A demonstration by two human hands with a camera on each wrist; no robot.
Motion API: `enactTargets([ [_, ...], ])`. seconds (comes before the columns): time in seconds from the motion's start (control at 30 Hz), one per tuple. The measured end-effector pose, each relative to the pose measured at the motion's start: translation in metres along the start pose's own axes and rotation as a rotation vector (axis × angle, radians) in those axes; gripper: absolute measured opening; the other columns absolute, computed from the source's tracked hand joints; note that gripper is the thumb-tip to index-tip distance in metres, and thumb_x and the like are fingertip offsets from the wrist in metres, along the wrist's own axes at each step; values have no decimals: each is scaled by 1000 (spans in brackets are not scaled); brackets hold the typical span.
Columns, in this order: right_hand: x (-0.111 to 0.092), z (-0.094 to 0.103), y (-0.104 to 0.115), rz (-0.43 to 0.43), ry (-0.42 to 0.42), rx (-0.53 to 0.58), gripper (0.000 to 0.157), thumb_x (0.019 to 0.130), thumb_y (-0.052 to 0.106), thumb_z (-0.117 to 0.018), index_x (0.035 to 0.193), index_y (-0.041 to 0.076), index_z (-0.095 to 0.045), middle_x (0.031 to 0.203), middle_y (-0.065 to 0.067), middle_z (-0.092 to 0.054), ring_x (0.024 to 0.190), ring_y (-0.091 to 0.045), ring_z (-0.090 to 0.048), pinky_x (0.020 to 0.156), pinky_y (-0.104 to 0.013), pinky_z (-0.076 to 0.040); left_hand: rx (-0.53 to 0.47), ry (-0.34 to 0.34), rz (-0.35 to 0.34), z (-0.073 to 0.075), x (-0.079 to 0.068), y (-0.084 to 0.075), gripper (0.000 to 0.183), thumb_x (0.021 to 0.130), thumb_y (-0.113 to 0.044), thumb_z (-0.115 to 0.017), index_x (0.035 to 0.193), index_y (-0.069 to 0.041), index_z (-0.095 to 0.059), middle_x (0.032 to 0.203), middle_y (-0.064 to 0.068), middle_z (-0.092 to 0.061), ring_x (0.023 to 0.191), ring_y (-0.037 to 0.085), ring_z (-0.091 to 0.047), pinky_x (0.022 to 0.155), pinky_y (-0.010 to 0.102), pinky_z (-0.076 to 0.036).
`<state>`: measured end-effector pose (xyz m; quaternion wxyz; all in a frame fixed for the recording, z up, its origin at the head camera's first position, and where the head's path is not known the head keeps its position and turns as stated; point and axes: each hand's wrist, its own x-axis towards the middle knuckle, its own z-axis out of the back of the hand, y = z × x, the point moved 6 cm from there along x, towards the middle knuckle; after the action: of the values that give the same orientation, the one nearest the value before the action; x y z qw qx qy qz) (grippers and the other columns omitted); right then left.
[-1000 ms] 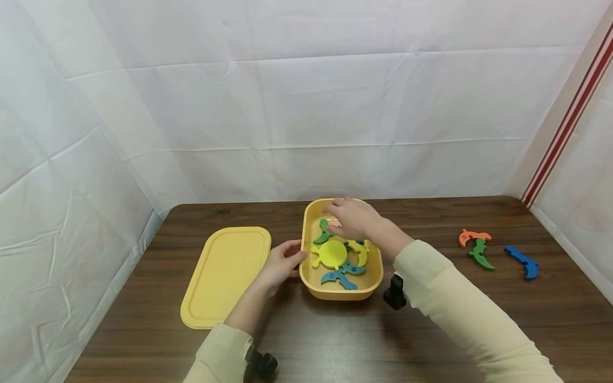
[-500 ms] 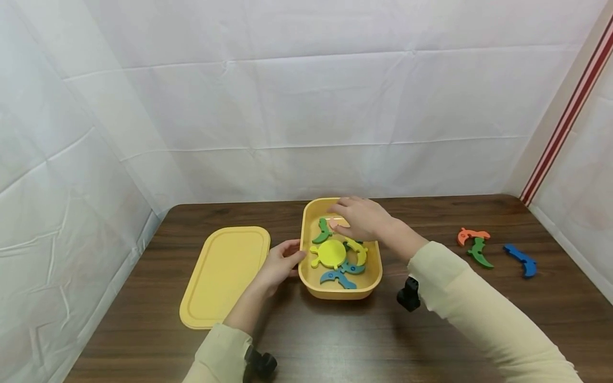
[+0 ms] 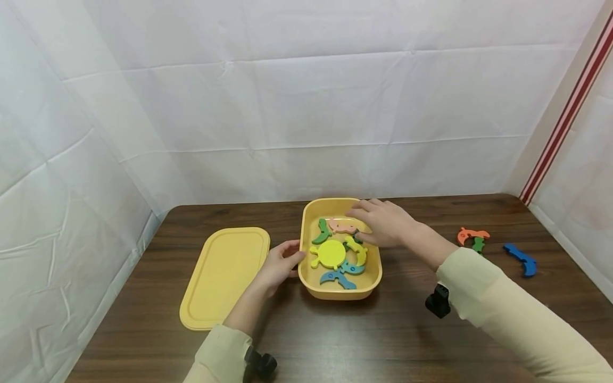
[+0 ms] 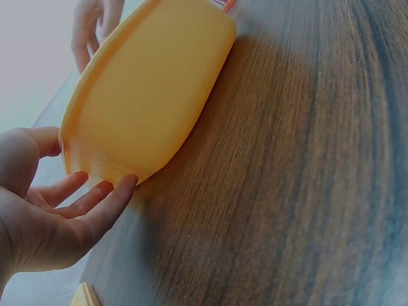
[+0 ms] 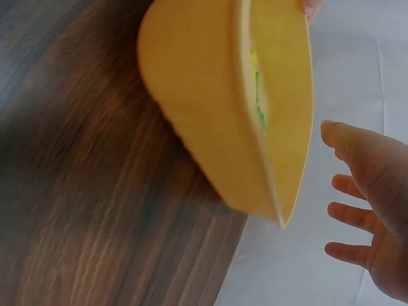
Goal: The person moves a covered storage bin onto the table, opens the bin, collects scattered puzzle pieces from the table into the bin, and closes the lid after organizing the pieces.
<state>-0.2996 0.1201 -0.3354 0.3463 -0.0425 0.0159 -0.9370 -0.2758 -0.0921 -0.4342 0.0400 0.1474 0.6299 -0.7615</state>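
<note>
A yellow plastic box (image 3: 341,293) stands mid-table. My left hand (image 3: 281,264) holds its left side, thumb over the rim and fingers against the outer wall, as the left wrist view also shows. Inside lie a round yellow piece with small knobs (image 3: 332,254), a green curved piece (image 3: 323,232), a pink one (image 3: 342,227), a yellow one (image 3: 356,250) and blue ones (image 3: 338,279). My right hand (image 3: 385,221) is over the box's right rim, partly covering a dark green piece. In the right wrist view its fingers are spread apart, with nothing between them.
A yellow lid (image 3: 225,277) lies flat left of the box. Toward the table's right side lie an orange curved piece (image 3: 473,234), a green piece (image 3: 478,244) partly behind the right sleeve, and a blue piece (image 3: 521,259). White cloth (image 3: 306,106) hangs behind the table.
My right hand has moved right, from above the box's middle to its right rim, uncovering the pink piece. The left hand and the box have stayed in place.
</note>
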Motion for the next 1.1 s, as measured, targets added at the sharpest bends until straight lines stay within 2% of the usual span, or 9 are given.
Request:
enactTargets([
  [0.6,-47,-8,-37,-21,-91,-12,52,80,34,-69,126,16,-54,122,-7,-53,107,-30,-53,80,-48,-49,1,-2,-7,-1,1,2,42,93,-17,-54,132,-4,-46,124,16,-52,106,26,-58,75,34,-56],
  [1.1,-86,-25,-76,-143,-36,9,49,82,30,-68,126,14,-53,118,-10,-52,104,-31,-53,72,-46,-51,5,1,-5,0,0,2,42,92,-18,-54,132,-6,-46,123,14,-52,106,26,-58,75,34,-56],
])
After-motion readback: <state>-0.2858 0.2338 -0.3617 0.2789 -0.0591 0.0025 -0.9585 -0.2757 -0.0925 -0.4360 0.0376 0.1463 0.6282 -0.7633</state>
